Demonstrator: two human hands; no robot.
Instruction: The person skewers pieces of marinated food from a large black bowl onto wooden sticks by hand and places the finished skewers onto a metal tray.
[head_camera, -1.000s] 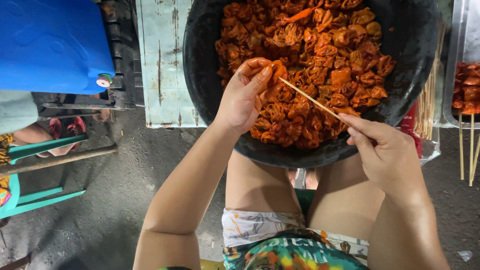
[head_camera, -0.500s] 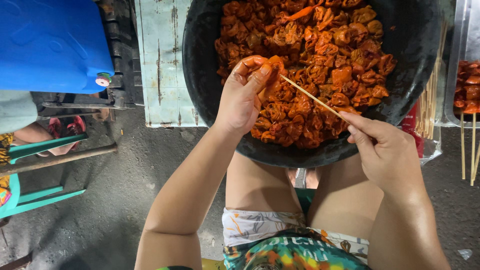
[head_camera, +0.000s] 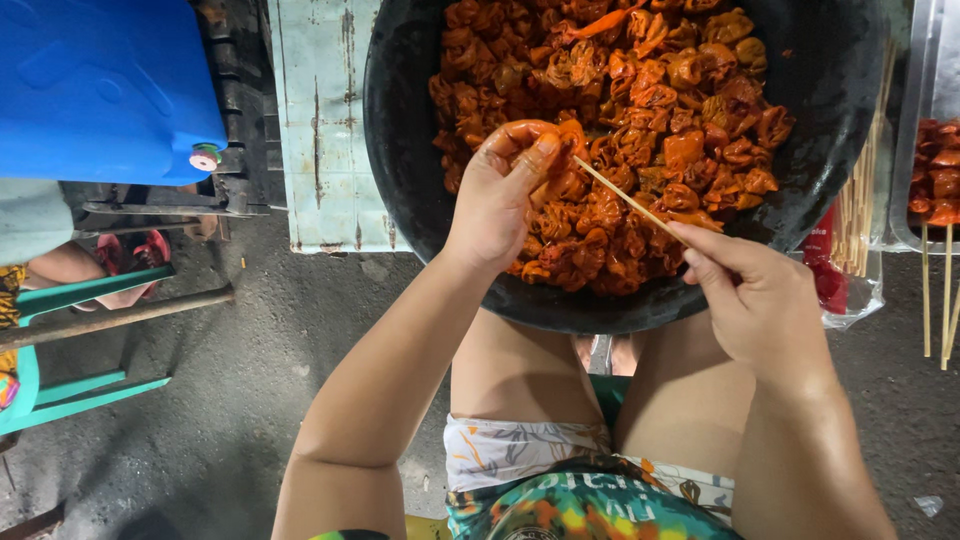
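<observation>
Threading marinated meat onto a bamboo skewer, seated over the black basin (head_camera: 400, 170), which rests on your thighs against the pale painted surface (head_camera: 320, 120) and holds the orange-red heap of marinated meat pieces (head_camera: 640, 110). Keep the work above the basin so that any drips or dropped pieces fall back in. Your left hand (head_camera: 500, 200) has its fingers pinched around one folded meat piece (head_camera: 562, 160) just above the near side of the heap; grip it firmly and present the thickest fold to the point. Your right hand (head_camera: 760, 310) has its fingers clenched on the lower end of the bamboo skewer (head_camera: 625, 198), whose tip meets the piece. Push along the skewer's own line, in a judged straight thrust, with the left fingertips clear of the exit side. Finished sticks lie in the metal tray (head_camera: 925, 120) at right, with spare skewers (head_camera: 860, 200) beside the basin.
</observation>
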